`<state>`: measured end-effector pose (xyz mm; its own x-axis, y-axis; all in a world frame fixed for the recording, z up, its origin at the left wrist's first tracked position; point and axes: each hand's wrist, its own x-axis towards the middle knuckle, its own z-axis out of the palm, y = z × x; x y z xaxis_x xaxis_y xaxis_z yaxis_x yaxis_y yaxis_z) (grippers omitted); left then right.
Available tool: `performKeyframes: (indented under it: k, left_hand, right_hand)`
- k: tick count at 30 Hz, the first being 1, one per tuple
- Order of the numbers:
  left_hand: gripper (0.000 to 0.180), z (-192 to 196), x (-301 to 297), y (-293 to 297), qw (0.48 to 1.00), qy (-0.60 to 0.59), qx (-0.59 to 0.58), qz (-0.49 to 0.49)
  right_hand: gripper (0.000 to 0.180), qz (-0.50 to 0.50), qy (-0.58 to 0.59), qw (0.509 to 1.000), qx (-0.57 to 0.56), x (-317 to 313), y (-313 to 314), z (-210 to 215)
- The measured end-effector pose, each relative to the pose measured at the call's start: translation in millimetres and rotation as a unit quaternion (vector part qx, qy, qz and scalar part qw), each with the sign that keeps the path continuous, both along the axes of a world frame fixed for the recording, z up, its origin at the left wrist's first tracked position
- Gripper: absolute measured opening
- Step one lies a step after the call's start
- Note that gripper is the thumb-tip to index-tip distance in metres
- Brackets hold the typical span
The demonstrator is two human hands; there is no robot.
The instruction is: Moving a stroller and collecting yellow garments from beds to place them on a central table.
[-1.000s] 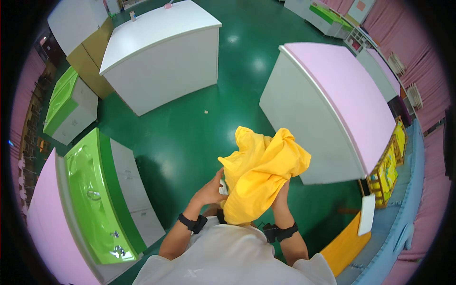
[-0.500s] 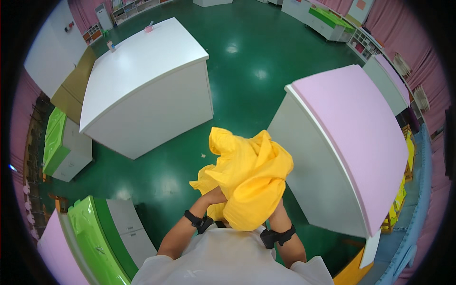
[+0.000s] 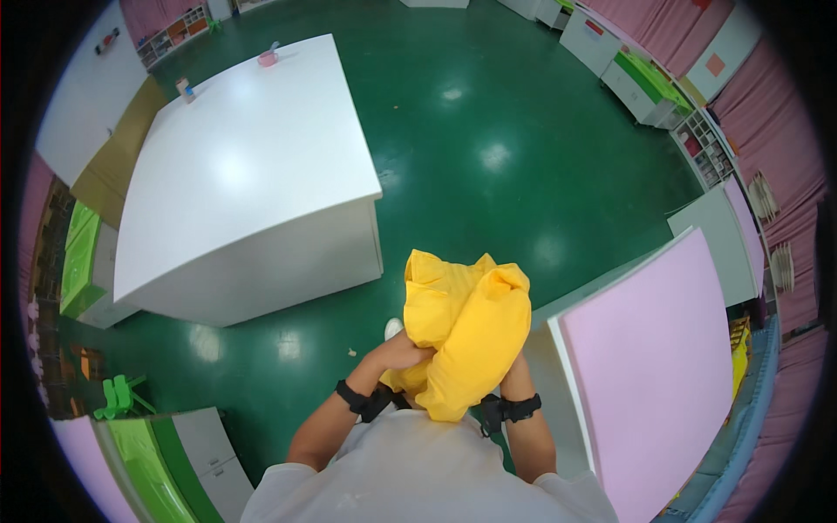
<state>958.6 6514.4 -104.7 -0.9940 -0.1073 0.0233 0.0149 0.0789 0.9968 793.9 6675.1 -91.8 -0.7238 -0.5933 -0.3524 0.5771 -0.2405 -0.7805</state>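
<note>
A bundle of bright yellow cloth (image 3: 466,327) is held up in front of my chest, gathered in thick folds with its upper edges sticking out. My left hand (image 3: 408,352) grips it from the left side, the fingertips tucked under the folds. On the other side my right hand (image 3: 515,370) holds the bundle from the right and behind; its fingers are hidden by the cloth. Both wrists wear black straps. What kind of cloth article it is, I cannot tell.
A white table (image 3: 244,157) stands ahead on the left, with a pink object (image 3: 267,59) and a small bottle-like object (image 3: 185,90) on top. Close on my right is a pink-topped cabinet (image 3: 649,375). At lower left stand a green-topped cabinet (image 3: 139,458) and green chair (image 3: 122,397).
I have moved forward, so the white table and the pink-topped cabinet sit lower in view. The yellow cloth is more compact, its loose left end drawn in. A white shoe now shows.
</note>
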Motion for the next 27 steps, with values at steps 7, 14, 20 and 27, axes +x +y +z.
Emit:
performKeyframes:
  k: [7,14,20,27]
  left_hand:
    - [0.045,13,-210,-117,1.000,-0.015,0.019,-0.009]
    - [0.052,-5,-434,-202,0.970,-0.083,0.226,0.041]
    - [0.058,-49,-609,-287,0.970,-0.092,0.201,0.102]
    - [0.062,9,-757,-408,0.939,-0.061,0.279,0.193]
  right_hand:
    - [0.040,-0.068,-0.013,0.997,0.018,-162,-76,-20]
    - [0.036,-0.178,-0.048,0.983,0.022,-341,-136,-60]
    - [0.034,-0.078,0.099,0.989,0.073,-541,-227,-35]
    - [0.051,0.157,0.114,0.968,0.161,-760,-343,-38]
